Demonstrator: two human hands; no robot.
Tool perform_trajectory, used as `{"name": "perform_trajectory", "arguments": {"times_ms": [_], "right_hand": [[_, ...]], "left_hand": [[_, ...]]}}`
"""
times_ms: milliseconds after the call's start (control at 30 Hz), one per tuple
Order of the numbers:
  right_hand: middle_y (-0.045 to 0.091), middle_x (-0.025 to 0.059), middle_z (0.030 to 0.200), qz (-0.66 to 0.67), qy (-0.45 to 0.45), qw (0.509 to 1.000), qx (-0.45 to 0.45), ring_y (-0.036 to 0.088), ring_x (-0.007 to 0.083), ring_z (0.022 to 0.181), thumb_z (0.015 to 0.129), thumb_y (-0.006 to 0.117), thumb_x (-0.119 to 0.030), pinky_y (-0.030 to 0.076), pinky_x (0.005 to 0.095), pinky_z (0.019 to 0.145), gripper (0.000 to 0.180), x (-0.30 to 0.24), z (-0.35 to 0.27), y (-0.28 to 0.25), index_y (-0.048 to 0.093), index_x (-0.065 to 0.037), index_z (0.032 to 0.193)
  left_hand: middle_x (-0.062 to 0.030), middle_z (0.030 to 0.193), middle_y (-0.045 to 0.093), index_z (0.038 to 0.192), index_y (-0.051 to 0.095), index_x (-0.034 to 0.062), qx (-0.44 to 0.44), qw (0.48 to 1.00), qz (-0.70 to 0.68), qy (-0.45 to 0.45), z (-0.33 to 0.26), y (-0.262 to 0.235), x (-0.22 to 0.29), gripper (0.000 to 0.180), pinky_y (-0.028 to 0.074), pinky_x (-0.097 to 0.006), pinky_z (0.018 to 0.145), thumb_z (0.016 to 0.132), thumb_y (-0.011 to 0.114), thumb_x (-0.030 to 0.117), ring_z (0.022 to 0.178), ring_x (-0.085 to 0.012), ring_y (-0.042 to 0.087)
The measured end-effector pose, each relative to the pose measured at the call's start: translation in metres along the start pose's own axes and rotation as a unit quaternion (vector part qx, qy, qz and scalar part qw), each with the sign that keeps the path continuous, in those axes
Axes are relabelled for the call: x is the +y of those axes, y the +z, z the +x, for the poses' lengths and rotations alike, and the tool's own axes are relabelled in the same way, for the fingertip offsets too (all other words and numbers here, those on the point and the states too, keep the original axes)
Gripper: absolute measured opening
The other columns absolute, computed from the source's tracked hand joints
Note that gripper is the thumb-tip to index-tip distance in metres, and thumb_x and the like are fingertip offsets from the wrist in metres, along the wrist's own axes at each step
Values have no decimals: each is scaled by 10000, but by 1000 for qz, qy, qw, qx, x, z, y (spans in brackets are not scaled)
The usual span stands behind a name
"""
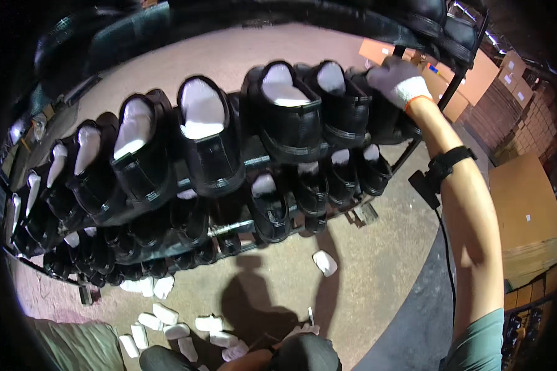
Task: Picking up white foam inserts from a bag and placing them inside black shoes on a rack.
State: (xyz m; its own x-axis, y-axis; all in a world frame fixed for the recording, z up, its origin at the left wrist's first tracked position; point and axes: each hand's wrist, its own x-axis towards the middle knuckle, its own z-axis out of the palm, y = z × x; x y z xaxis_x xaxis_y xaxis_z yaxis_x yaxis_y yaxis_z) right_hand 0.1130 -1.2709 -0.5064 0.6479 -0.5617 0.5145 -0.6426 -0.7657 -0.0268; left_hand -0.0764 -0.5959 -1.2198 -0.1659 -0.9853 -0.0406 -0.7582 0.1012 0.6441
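Observation:
My right hand (400, 80), in a grey glove with a white, orange-edged cuff, reaches to the right end of the upper shoe row. Its fingers are bent down over a black shoe (385, 120), and what they grip is hidden. Beside it stand more black shoes, heels toward me, with white stuffing (280, 85) in their openings. Low in the view my left hand (302, 330) is closed near my knees. A thin whitish stick (310, 315) juts up from it; its kind is too small to tell.
The shoes stand on a tiered metal rack (247, 162), with further rows below. White stuffing pieces (166, 314) lie about the floor, one (324, 263) apart. Cardboard boxes (526, 204) stand at right. A cable (449, 253) hangs from a black wrist strap (450, 162). Green cloth (80, 346) lies lower left.

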Motion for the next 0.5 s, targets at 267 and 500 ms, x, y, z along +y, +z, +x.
{"name": "perform_trajectory", "arguments": {"times_ms": [267, 500], "right_hand": [[793, 223, 1132, -11, -83, 991, -100, 730, 452, 1068, 970, 663, -291, 574, 496, 987, 329, -1, 2, -4, 822, -18, 1063], [785, 232, 1040, -46, -51, 992, -103, 740, 430, 1003, 952, 695, -360, 579, 464, 931, 339, 10, -4, -32, 824, -57, 1030]], "left_hand": [[-192, 1198, 701, 1198, 698, 56, -134, 967, 25, -214, 189, -258, 75, 275, 549, -506, 968, 1084, 575, 274, 1119, -381, 689], [-141, 1398, 656, 1386, 657, 38, 366, 842, -394, 37, 231, -411, 87, 412, 538, -443, 1090, 1003, 736, 169, 1306, -352, 623]]}}
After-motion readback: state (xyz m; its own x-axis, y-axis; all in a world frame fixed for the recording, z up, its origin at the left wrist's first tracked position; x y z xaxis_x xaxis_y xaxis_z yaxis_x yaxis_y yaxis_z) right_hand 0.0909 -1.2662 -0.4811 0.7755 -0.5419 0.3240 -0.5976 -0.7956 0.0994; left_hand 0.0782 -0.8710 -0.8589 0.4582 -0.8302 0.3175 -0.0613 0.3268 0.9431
